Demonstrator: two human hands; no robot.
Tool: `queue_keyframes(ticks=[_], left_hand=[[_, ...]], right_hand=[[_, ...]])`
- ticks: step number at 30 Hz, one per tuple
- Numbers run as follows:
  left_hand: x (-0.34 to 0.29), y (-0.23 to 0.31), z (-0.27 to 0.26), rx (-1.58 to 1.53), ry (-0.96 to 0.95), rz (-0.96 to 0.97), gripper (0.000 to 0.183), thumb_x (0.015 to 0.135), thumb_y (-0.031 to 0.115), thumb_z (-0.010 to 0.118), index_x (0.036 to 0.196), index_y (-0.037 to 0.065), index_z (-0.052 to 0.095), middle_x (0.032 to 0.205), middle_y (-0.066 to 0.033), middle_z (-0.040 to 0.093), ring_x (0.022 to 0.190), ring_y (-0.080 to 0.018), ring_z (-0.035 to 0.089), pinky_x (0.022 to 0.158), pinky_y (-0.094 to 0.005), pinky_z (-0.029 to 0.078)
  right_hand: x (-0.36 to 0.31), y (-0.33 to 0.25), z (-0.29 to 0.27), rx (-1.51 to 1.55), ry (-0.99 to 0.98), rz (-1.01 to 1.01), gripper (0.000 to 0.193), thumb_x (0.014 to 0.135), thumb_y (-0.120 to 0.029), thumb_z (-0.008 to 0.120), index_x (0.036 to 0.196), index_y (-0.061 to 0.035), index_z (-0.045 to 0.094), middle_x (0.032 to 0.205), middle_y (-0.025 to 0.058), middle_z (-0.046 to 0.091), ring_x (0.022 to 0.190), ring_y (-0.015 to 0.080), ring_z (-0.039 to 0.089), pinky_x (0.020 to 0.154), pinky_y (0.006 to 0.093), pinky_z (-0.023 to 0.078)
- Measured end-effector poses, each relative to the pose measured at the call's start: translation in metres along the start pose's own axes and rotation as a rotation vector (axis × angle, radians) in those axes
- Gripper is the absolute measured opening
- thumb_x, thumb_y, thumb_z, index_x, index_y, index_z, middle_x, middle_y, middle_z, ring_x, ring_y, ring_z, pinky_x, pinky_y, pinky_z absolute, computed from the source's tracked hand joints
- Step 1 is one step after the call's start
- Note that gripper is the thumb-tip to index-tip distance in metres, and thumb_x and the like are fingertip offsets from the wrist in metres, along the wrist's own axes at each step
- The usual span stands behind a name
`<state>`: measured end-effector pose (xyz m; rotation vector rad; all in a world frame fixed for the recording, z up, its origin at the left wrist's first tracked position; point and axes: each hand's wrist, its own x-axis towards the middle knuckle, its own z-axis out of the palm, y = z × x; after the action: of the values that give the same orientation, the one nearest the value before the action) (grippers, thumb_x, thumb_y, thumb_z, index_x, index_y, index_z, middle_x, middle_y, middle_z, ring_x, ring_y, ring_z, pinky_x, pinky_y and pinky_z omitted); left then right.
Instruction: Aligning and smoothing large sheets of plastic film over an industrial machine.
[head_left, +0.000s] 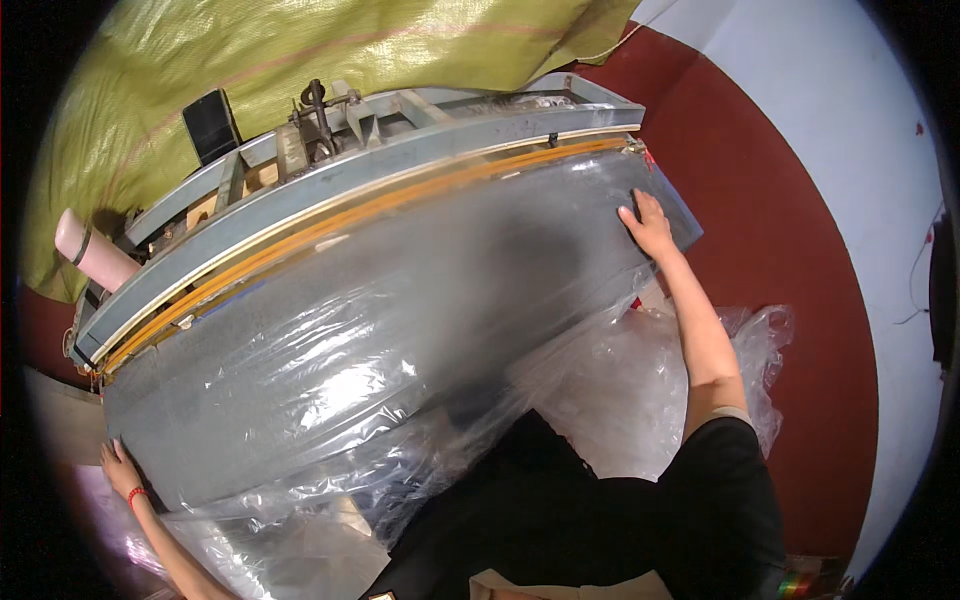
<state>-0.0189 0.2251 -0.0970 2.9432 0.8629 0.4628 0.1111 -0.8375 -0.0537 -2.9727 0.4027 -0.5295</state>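
Note:
A wide sheet of clear plastic film (350, 390) lies over a long grey work surface (180, 390) in front of me, shiny and wrinkled towards my side. My right hand (652, 228) rests flat on the film near the right end, fingers extended and apart. At the far left corner, my left hand (122, 472) touches the edge of the film and surface with its fingers stretched out; a red bead bracelet is on that wrist. Neither hand grips anything visible. Along the far side of the surface runs an orange strip (370, 212) beside a white one.
Beyond the strip stands a long grey metal frame (390, 160) with a dark clamp-like fitting (318, 115). A black phone (211, 126) and a pink cylinder (95, 250) sit behind it, by a yellow-green woven sheet (400, 50). Loose film (620, 390) hangs near my body.

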Motion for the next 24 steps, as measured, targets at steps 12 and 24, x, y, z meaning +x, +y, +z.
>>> queue_keyframes(ticks=[12,24], left_hand=[[-0.036,0.078,-0.009,0.075,-0.077,0.076,0.051,0.088,0.043,0.031,0.132,0.019,0.024,0.138,-0.0061,0.021,0.127,-0.0267,0.019,0.101,-0.0396,0.016],[-0.048,0.025,-0.028,-0.436,0.317,0.015,0.051,0.089,0.036,0.036,0.126,0.001,0.032,0.131,-0.0143,0.032,0.123,-0.0261,0.027,0.102,-0.0323,0.019]], right_hand=[[0.029,-0.033,0.022,0.092,0.010,-0.274,0.053,0.081,-0.040,0.046,0.121,-0.0046,0.040,0.125,0.0151,0.039,0.120,0.0292,0.031,0.098,0.0356,0.026],[0.026,-0.052,0.008,-0.022,-0.098,-0.153,0.056,0.084,-0.046,0.036,0.124,-0.0070,0.037,0.132,0.0107,0.032,0.124,0.0252,0.025,0.100,0.0389,0.021]])
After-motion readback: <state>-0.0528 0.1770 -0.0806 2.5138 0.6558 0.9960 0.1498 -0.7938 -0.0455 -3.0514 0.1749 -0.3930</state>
